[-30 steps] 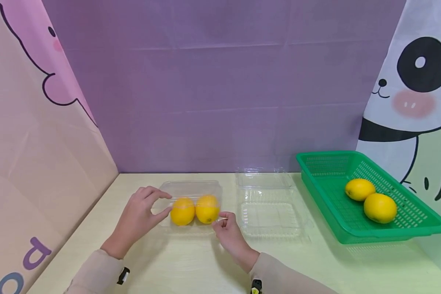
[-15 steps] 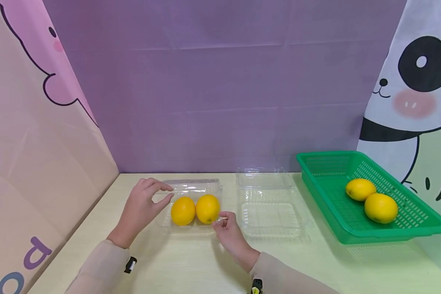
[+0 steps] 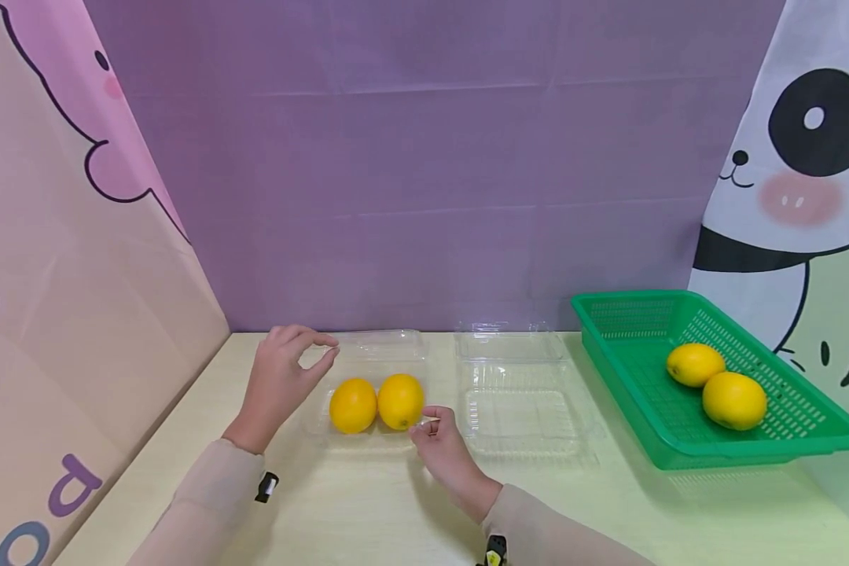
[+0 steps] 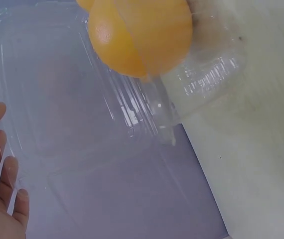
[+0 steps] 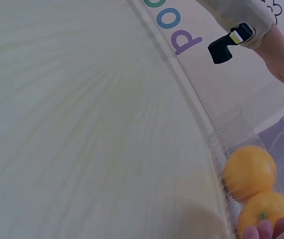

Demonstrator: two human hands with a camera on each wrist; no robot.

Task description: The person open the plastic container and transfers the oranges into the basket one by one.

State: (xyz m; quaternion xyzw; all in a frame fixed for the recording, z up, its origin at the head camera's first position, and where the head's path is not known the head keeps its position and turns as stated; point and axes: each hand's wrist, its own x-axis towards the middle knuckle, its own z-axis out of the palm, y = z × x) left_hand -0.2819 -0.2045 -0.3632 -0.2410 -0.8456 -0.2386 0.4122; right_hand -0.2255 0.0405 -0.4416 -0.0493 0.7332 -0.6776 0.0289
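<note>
A clear plastic clamshell box [image 3: 364, 446] holds two oranges [image 3: 353, 406] side by side, its hinged lid [image 3: 378, 343] tilted up and back behind them. My left hand [image 3: 277, 385] pinches the lid's left edge between thumb and index finger. In the left wrist view the lid [image 4: 57, 94] stands raised from the box, several fingertips [image 4: 8, 169] along its edge. At the box's front right corner my right hand [image 3: 451, 464] pinches the rim, fingers curled beside the right orange. The right wrist view catches only part of that hand, over the oranges [image 5: 250, 172].
Another clear clamshell box [image 3: 520, 420] lies open just to the right. Beyond it a green plastic basket [image 3: 637, 393] contains two more oranges [image 3: 734, 401]. A purple cloth [image 3: 424, 196] rises along the back of the pale table [image 3: 354, 511].
My left hand has moved up and away, swinging the lid from over the oranges to behind them. The right hand has kept its place on the box's corner.
</note>
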